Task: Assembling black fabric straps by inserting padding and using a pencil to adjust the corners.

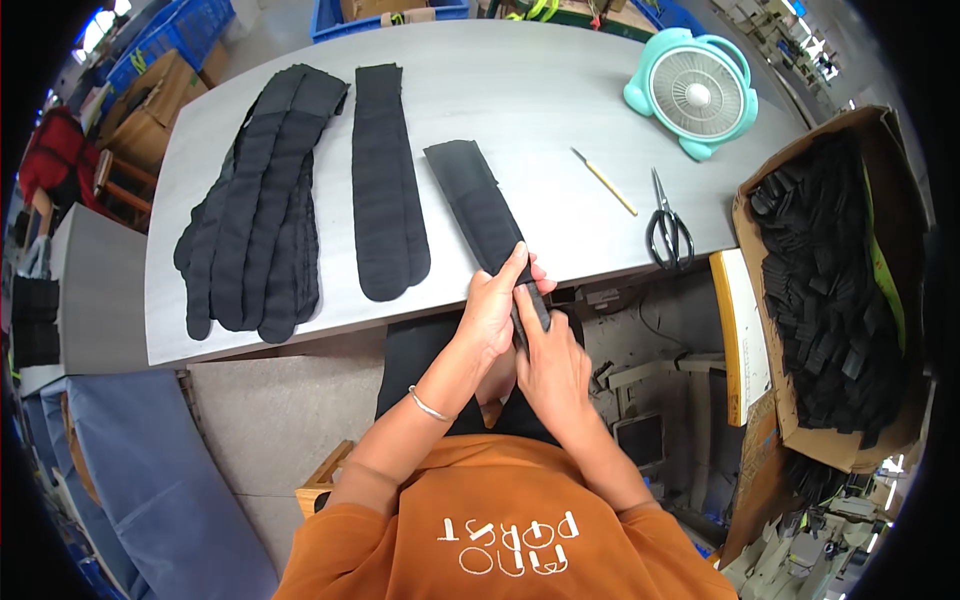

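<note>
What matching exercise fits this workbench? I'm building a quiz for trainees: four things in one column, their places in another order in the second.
Things:
1. scissors
2. desk fan
3. cardboard box
4. black fabric strip

Places:
A. far right corner of the table
B. right of the table, filled with black pieces
C. near table edge, right of a thin stick
D. held at its near end by both hands

Pairs: 1-C, 2-A, 3-B, 4-D

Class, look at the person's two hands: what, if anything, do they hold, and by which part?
Both the left hand and right hand grip the near end of a long black fabric strip, at the table edge.
</note>
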Demonstrator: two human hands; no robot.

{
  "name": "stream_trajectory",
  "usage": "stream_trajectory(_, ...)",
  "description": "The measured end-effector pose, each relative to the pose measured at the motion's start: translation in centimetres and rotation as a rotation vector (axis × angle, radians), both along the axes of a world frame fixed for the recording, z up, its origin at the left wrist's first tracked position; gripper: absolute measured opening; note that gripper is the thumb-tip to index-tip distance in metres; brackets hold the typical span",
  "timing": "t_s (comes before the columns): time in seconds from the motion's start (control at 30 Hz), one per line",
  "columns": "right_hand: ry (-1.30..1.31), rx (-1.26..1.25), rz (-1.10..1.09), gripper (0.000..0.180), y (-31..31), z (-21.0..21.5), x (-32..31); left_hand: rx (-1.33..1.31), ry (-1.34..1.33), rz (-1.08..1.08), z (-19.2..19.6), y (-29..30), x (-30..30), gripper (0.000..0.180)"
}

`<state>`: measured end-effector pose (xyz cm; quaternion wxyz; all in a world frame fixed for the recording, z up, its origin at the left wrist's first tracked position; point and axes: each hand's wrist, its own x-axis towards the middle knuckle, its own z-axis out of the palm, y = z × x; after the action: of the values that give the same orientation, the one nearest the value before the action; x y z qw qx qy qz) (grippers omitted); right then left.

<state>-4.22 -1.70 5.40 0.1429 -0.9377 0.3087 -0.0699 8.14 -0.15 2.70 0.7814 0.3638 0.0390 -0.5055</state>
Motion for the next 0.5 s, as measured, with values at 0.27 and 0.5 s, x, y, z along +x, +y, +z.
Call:
stream_trajectory(0.27, 0.033, -0.187, -0.069, 0.044, -2.2, -3.8, 3.5, 0.058, -0.113, -0.059, 0.0, 0.0, -0.3, 0.039)
stream_trajectory(0.5, -0.006, -0.088, -0.047, 0.053, -1.6, -1.0, 1.7, -0.024, -0.058, -0.103, 0.2, 0.1, 0.1, 0.034)
